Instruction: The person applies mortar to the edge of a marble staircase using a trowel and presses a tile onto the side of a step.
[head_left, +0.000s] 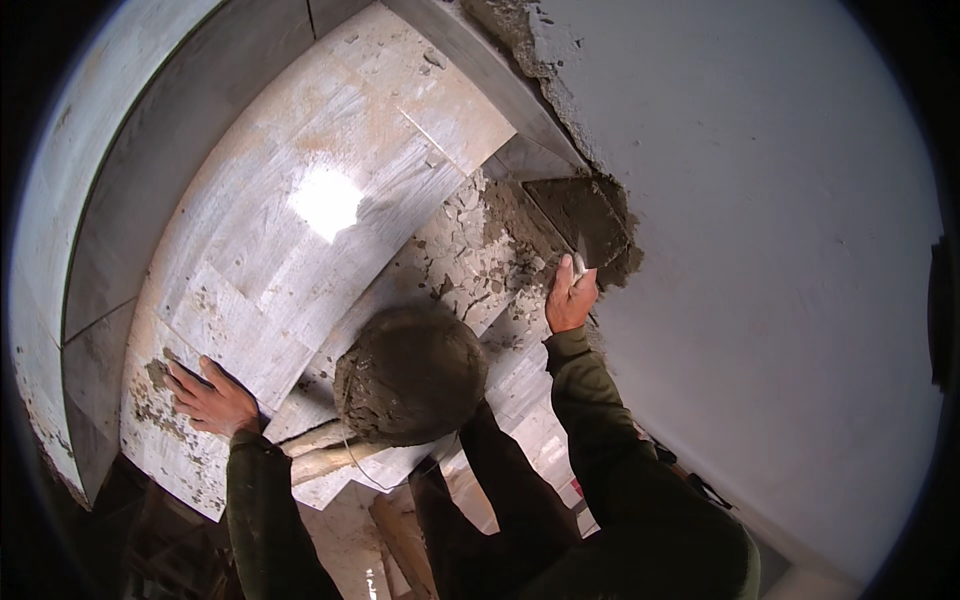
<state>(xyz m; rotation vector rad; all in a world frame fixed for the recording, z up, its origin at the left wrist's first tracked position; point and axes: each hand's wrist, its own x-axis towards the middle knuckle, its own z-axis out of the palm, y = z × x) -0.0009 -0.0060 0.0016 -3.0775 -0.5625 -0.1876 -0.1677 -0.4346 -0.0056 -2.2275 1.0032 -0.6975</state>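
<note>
My right hand (572, 298) is closed round the handle of a trowel (579, 262) low against the wall. Wet grey mortar (607, 222) lies around its blade, so I cannot make out the blade's full outline. To the left, my left hand (213, 398) rests with spread fingers on the wood-look tiles (240, 300), touching a patch of mortar splashes. Between my arms stands a round bucket (410, 375) heaped with dark mortar, its thin wire handle hanging down on the near side.
Mortar crumbs (455, 260) cover the strip between tiles and wall. Grey skirting tiles (480, 75) edge the far right, and a tall tiled side (150, 160) curves along the left. The white wall (740, 200) fills the right. Wooden poles (330, 458) lie beside the bucket.
</note>
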